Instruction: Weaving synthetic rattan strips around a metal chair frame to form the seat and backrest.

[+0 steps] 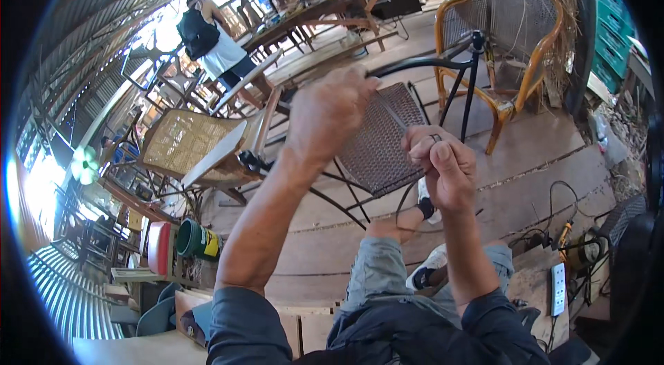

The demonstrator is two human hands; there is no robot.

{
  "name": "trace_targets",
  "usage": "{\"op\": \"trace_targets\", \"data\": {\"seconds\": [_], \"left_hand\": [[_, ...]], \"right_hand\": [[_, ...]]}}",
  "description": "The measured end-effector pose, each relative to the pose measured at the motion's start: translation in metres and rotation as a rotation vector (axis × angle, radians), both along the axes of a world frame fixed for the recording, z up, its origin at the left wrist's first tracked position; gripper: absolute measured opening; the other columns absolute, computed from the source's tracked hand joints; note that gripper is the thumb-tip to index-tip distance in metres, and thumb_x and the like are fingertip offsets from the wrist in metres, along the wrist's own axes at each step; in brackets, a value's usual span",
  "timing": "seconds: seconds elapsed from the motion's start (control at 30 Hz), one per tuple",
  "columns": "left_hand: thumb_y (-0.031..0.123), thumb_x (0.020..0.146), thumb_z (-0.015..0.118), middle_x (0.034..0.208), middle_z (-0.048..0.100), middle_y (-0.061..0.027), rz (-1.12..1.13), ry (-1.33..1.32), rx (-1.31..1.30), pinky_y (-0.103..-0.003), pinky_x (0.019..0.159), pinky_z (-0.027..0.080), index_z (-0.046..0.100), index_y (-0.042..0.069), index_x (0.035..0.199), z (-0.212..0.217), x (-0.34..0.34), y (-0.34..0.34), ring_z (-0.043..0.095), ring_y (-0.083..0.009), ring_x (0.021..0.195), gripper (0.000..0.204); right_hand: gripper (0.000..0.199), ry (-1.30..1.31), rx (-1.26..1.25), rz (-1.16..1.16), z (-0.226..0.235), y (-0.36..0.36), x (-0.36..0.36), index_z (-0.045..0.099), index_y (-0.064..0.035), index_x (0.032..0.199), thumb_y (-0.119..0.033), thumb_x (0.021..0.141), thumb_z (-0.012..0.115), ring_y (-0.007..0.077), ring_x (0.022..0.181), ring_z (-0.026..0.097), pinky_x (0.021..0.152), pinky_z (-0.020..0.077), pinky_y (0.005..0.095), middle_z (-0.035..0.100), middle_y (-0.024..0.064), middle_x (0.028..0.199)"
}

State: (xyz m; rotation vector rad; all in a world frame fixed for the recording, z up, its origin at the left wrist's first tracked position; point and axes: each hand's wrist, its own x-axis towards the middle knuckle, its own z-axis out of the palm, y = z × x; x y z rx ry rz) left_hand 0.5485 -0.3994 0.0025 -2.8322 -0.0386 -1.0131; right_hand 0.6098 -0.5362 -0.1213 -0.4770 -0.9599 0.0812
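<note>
A black metal chair frame [415, 64] with a dark woven seat panel [379, 140] stands tilted in front of me. My left hand [326, 113] is closed over the upper left edge of the woven panel, near the frame's curved bar. My right hand [443, 157] pinches a thin dark weaving strand [401, 200] at the panel's right edge; the strand hangs down in a loop toward my knee. A ring shows on a finger of the right hand. My legs in grey trousers [377, 275] are below.
A rattan armchair [508, 26] stands at the upper right. A wicker chair [187, 144] is at left, a person with a black backpack [207, 36] behind it. A green can [197, 240] lies lower left. A power strip [557, 289] and cables lie at right.
</note>
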Motion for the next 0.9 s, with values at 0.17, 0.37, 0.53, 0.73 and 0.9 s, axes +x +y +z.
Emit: {"op": "trace_targets", "data": {"seconds": [0.17, 0.37, 0.53, 0.73, 0.9], "left_hand": [[0.023, 0.090, 0.052, 0.078, 0.059, -0.0171, -0.111, -0.038, -0.055, -0.040, 0.063, 0.046, 0.056, 0.004, 0.098, 0.002, -0.016, 0.014, 0.058, -0.0352, 0.073, 0.021], [0.019, 0.083, 0.059, 0.090, 0.057, -0.0114, -0.199, -0.277, 0.300, -0.037, 0.064, 0.047, 0.048, 0.003, 0.107, -0.020, -0.019, 0.019, 0.056, -0.0264, 0.077, 0.031], [0.026, 0.080, 0.064, 0.078, 0.060, -0.0050, -0.149, -0.331, 0.177, -0.036, 0.057, 0.047, 0.052, 0.012, 0.105, -0.017, 0.005, -0.007, 0.060, -0.0234, 0.068, 0.031], [0.028, 0.088, 0.055, 0.067, 0.059, -0.0047, -0.161, 0.014, -0.103, -0.027, 0.053, 0.045, 0.061, 0.006, 0.093, 0.005, -0.004, 0.011, 0.059, -0.0161, 0.060, 0.024], [0.033, 0.089, 0.051, 0.061, 0.047, 0.0087, -0.298, 0.724, -0.965, -0.017, 0.042, 0.028, 0.064, 0.004, 0.090, 0.048, 0.009, 0.015, 0.037, -0.0001, 0.048, 0.031]], "right_hand": [[0.016, -0.042, -0.564, -0.091, -0.037, -0.033, -0.022, 0.060, 0.0029, 0.091, -0.010, 0.088, 0.052, 0.0166, 0.082, 0.059, 0.069, 0.0466, 0.0279, 0.059, 0.0096, 0.100], [0.020, -0.641, -0.631, -1.080, 0.131, -0.069, 0.014, 0.061, 0.0010, 0.090, -0.017, 0.087, 0.054, 0.0142, 0.069, 0.059, 0.062, 0.0460, 0.0222, 0.062, 0.0072, 0.080], [0.032, -0.848, -1.123, -1.020, 0.187, 0.052, 0.129, 0.064, 0.0000, 0.076, -0.031, 0.073, 0.067, 0.0315, 0.067, 0.061, 0.061, 0.0473, 0.0388, 0.063, 0.0179, 0.073], [0.025, -0.313, -0.472, -1.235, 0.109, 0.017, 0.033, 0.059, 0.0038, 0.091, -0.021, 0.088, 0.055, 0.0147, 0.067, 0.057, 0.068, 0.0479, 0.0267, 0.061, 0.0077, 0.082], [0.024, -0.201, -0.509, -0.831, 0.004, 0.038, 0.010, 0.060, -0.0027, 0.087, -0.026, 0.087, 0.055, 0.0219, 0.071, 0.060, 0.063, 0.0456, 0.0319, 0.060, 0.0144, 0.080]]}}
